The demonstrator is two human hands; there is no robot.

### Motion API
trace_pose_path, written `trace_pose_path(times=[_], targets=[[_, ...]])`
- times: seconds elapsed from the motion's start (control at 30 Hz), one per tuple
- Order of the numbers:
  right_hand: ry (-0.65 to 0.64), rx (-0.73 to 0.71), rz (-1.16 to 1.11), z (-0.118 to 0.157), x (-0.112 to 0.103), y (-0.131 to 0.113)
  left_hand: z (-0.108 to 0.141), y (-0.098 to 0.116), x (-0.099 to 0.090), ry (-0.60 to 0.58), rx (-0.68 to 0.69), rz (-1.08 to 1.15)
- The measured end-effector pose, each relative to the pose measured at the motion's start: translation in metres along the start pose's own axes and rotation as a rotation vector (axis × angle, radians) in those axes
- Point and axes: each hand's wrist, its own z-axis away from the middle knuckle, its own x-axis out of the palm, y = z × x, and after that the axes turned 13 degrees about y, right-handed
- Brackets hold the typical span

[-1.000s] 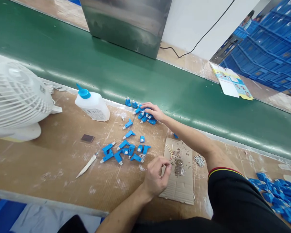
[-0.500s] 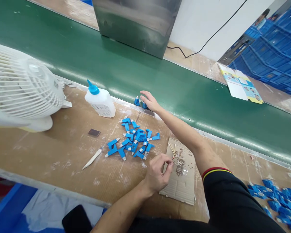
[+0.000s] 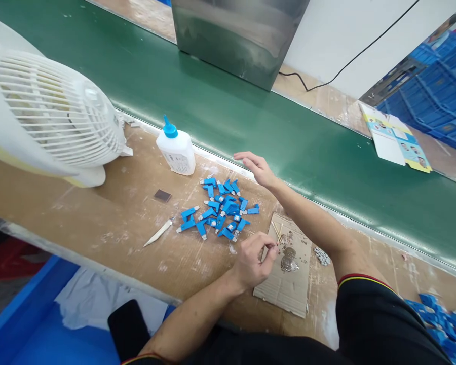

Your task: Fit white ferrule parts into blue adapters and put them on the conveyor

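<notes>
My left hand (image 3: 255,259) is closed in a pinch beside the left edge of a cardboard piece (image 3: 281,295); I cannot make out what its fingers hold, if anything. My right hand (image 3: 259,169), fingers stretched out and apart from any part, hovers over the near edge of the green conveyor belt (image 3: 213,109). Between the hands and to their left lies a loose pile of small blue plastic parts (image 3: 228,208) with pale tips. On the cardboard are shiny wet-looking blobs (image 3: 289,259) and thin wooden sticks (image 3: 277,232).
Left stand a white fan (image 3: 64,111) and a white bottle (image 3: 178,154) with blue nozzle. A dark flat block (image 3: 162,195) and a pale pointed tool (image 3: 158,232) lie nearby. Small grey pieces (image 3: 321,256) sit by my right forearm. More blue parts (image 3: 441,322) lie right.
My right hand has left the two blue parts at the belt's edge; they no longer show there, and more parts lie at the pile's back. My left hand stays pinched. The view has shifted.
</notes>
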Motion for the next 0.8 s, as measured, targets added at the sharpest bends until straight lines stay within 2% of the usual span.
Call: trace_pose_path(times=[0.07,0.2,0.27,0.37,0.47,0.53,0.6,0.67,0.73,0.8], targets=[[0.018,0.055,0.045,0.004,0.003,0.004,-0.002,-0.001,-0.001,0.022,0.022,-0.029],[-0.170,0.076,0.036,0.030,0.034,0.002,-0.008,-0.007,-0.003,0.069,0.046,-0.088],[-0.223,0.082,0.019,0.045,0.049,-0.004,-0.014,-0.012,-0.009,0.107,0.048,-0.131],[-0.240,0.095,0.017,0.056,0.055,-0.016,-0.024,-0.018,-0.029,0.193,0.022,-0.218],[-0.206,0.128,0.252,0.054,0.035,-0.026,-0.028,-0.017,-0.066,0.251,0.072,-0.357],[-0.172,0.191,0.442,0.051,0.016,-0.031,-0.025,-0.013,-0.095,0.182,0.194,-0.476],[-0.161,0.270,0.528,0.054,0.000,-0.036,-0.017,-0.008,-0.121,0.055,0.271,-0.608],[-0.179,0.333,0.555,0.060,-0.006,-0.042,-0.010,-0.004,-0.136,-0.083,0.325,-0.712],[-0.206,0.372,0.563,0.068,-0.002,-0.050,-0.005,-0.001,-0.136,-0.228,0.358,-0.768],[-0.213,0.382,0.552,0.074,0.003,-0.061,-0.006,-0.001,-0.122,-0.373,0.360,-0.791]])
